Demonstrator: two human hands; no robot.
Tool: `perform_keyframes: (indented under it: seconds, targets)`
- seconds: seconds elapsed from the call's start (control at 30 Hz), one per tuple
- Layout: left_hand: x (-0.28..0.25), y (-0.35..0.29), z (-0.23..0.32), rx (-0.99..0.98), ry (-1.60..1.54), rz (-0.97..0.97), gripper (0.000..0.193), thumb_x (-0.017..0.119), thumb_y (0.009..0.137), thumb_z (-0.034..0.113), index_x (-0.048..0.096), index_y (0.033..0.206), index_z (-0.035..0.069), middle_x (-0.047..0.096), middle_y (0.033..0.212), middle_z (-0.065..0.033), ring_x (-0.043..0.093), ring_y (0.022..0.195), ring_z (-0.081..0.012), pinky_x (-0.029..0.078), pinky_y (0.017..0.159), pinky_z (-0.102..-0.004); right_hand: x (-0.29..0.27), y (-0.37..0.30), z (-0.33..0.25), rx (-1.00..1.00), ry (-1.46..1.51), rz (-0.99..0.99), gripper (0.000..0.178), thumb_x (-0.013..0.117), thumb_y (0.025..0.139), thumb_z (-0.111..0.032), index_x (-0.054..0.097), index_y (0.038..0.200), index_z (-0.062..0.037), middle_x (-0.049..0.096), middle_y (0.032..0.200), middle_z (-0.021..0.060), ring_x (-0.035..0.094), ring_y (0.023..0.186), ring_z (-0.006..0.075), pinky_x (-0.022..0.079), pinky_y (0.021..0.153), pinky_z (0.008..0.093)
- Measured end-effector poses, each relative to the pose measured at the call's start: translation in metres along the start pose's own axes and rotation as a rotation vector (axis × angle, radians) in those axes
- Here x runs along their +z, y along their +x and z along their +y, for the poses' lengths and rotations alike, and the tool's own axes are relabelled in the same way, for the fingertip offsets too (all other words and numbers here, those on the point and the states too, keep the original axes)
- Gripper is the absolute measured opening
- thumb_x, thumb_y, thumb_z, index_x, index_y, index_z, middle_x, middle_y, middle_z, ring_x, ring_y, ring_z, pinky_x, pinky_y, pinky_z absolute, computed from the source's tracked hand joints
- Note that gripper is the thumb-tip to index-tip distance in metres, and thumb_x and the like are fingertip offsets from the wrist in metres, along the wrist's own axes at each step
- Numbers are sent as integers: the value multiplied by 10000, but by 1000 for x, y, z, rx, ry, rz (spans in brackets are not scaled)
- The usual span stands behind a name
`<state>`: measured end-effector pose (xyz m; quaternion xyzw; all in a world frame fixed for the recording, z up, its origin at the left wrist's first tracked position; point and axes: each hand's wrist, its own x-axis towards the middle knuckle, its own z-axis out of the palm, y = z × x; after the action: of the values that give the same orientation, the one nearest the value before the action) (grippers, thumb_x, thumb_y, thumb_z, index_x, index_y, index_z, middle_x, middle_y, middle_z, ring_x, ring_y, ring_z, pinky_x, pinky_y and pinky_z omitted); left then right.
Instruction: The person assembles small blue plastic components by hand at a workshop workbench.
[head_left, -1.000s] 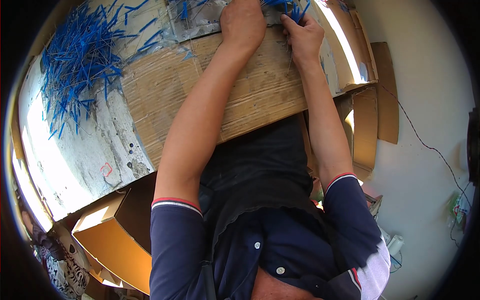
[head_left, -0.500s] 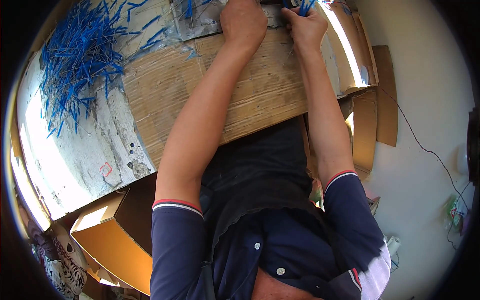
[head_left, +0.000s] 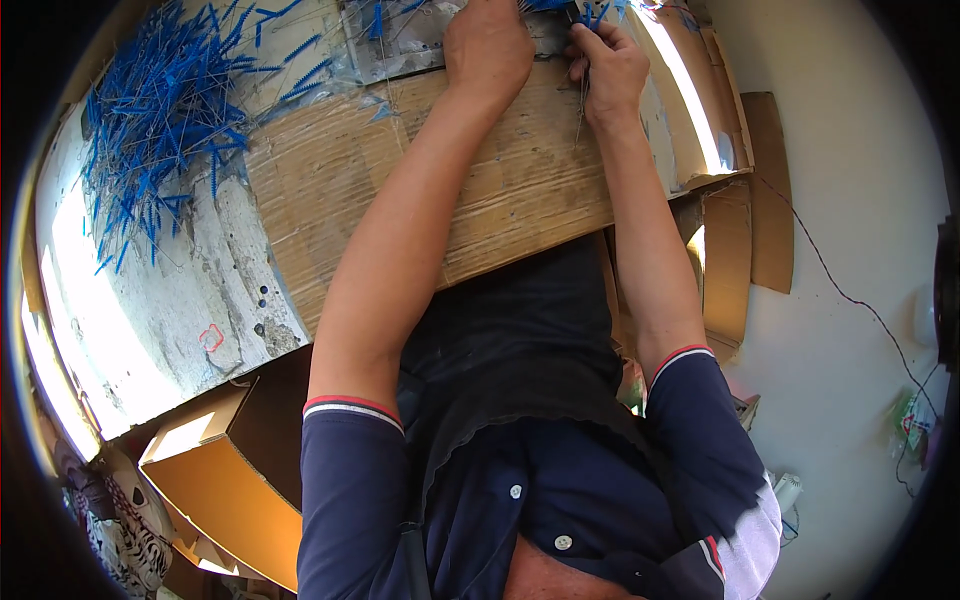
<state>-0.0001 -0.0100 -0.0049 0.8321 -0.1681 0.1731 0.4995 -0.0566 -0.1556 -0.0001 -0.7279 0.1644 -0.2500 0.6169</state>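
My right hand is closed in a pinch on a few small blue brushes with thin wire stems; the stems hang below its fingers. To its left, my left hand is at the top edge of the picture, over a clear plastic-covered plate. Its fingertips are out of sight, and what they hold, if anything, is hidden. More blue bristles show between the two hands, beside a dark narrow piece. A big tangled pile of the same wire-stemmed brushes lies at the far left.
A cardboard sheet covers the middle of the worn white table. Several loose brushes lie between pile and plate. An open cardboard box stands below the table at left; more cardboard is at right, near a dark cable.
My right hand has turned and drawn slightly down, so the wire stems now hang plainly below its fingers. The blue ends stick up less above it. My left hand has barely moved.
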Motion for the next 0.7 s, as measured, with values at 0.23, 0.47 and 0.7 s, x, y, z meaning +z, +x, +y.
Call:
perform_keyframes:
  seconds: [0.23,0.47,0.7]
  targets:
    - [1,0,-7,20,64,-58,172,593,853,14,624,1022,21,654,1010,-222,656,934,-446,525,802,-533,2,-11,-1,-8,117,-47,197,726,931,-27,671,1088,79,724,833,120,618,557,114,493,492,240]
    - [4,-3,-4,25,142,-101,152,614,889,61,636,1035,27,662,1015,-221,670,938,-441,538,815,-527,2,-13,0,-23,147,24,177,759,894,19,661,1032,69,718,816,96,621,571,107,498,492,233]
    - [12,6,-11,-246,-161,81,264,653,922,136,639,1137,-15,707,984,-275,682,950,-467,535,810,-525,20,-21,-13,-139,145,-52,192,794,878,-7,665,1014,37,709,806,56,599,580,77,470,494,213]
